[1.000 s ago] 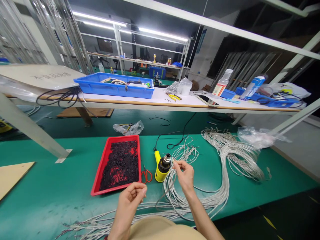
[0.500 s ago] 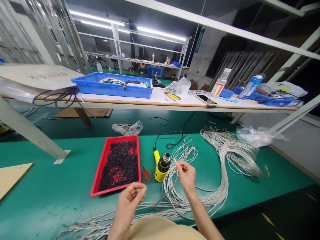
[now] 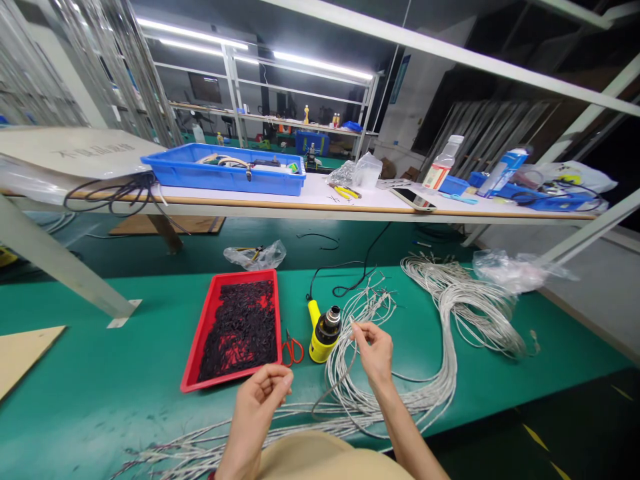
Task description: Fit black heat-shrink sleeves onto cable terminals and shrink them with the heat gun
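A: Entry, head view. Right hand?

B: Right hand (image 3: 376, 352) is raised over the green worktop (image 3: 100, 373). Thumb and forefinger are pinched on the free end of a grey wire (image 3: 349, 365), and the other fingers are loosely curled. The wire drops from the pinch toward 7 o'clock into the loose strands on the worktop.

A: Left hand?

B: Left hand (image 3: 261, 395) is at 8 o'clock from the right hand, well apart from it. Fingers are drawn in, with the thumb pressed to the forefinger tip. Cannot tell whether anything small sits between them.

A: Surroundings?

B: A yellow heat gun (image 3: 323, 335) lies at 10 o'clock from the right hand, just beside the pinched wire end, nozzle pointing away from the person. Scissors with orange handles (image 3: 293, 351) lie between the heat gun and a red tray (image 3: 225, 380). The tray is at 12 o'clock from the left hand and full of short black pieces. The grey wire bundle (image 3: 465, 307) loops out to 2 o'clock. A blue bin (image 3: 225, 179) sits on the upper shelf at 12 o'clock.
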Available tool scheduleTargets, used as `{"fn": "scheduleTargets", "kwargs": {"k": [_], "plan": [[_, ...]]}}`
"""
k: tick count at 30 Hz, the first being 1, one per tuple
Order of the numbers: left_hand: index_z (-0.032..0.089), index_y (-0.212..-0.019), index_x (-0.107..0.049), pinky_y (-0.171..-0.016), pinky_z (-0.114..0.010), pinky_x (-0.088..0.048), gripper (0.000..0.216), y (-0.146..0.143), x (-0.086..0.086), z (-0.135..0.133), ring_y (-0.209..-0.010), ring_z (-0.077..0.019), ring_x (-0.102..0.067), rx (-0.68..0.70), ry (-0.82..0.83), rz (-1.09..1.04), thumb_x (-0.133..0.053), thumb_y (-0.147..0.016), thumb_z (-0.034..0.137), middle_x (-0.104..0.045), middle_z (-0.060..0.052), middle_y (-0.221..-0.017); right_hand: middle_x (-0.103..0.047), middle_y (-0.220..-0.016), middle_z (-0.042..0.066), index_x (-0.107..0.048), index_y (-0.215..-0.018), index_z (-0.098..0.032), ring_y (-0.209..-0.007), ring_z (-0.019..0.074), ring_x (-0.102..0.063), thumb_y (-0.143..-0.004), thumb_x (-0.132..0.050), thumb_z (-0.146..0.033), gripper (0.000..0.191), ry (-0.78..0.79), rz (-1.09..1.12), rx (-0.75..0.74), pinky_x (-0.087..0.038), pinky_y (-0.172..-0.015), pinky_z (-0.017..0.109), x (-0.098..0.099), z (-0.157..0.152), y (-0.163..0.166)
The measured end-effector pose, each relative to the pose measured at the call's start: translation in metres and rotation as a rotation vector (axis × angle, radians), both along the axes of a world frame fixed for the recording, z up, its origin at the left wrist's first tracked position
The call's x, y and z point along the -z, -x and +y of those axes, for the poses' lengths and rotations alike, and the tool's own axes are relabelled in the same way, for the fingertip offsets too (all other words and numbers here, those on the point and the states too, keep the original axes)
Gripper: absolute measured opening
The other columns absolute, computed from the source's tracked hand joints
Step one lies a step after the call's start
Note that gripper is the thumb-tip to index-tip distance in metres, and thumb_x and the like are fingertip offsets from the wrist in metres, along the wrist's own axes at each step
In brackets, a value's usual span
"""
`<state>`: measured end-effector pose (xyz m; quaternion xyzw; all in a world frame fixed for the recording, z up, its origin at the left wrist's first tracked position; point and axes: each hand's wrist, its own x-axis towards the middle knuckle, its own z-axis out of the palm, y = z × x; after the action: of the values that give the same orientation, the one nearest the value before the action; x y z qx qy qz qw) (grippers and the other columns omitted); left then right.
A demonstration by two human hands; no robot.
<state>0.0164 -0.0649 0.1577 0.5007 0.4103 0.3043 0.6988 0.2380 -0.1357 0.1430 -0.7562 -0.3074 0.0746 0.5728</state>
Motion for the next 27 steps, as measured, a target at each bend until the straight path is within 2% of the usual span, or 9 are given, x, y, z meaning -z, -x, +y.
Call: {"fn": "scheduleTargets", "kwargs": {"k": [20, 27], "plan": [[0.017, -0.075, -0.068, -0.053, -0.020, -0.041, 0.030, 0.001, 0.000, -0.001, -0.060, -0.0131, -0.054, -0.017, 0.003, -0.010, -0.075, -0.064, 0.044, -0.062, 0.000, -0.062, -0.068, -0.059, 0.003, -0.069, -0.075, -0.015, -0.055, 0.0178, -0.062, -0.079, -0.063, -0.043, 0.030, -0.005, 0.007, 0.011, -0.047, -0.055, 0.025, 0.000, 0.005, 0.001], [0.017, -0.071, -0.067, -0.051, -0.020, -0.038, 0.029, -0.002, -0.005, -0.005, -0.057, -0.0122, -0.052, -0.103, 0.003, -0.045, -0.075, -0.062, 0.043, -0.060, 0.001, -0.058, -0.068, -0.059, 0.003, -0.069, -0.075, -0.015, -0.054, 0.0168, -0.061, -0.080, -0.062, -0.039, 0.026, -0.002, 0.002, -0.016, -0.046, -0.055, 0.025, -0.001, 0.010, 0.003]]}}
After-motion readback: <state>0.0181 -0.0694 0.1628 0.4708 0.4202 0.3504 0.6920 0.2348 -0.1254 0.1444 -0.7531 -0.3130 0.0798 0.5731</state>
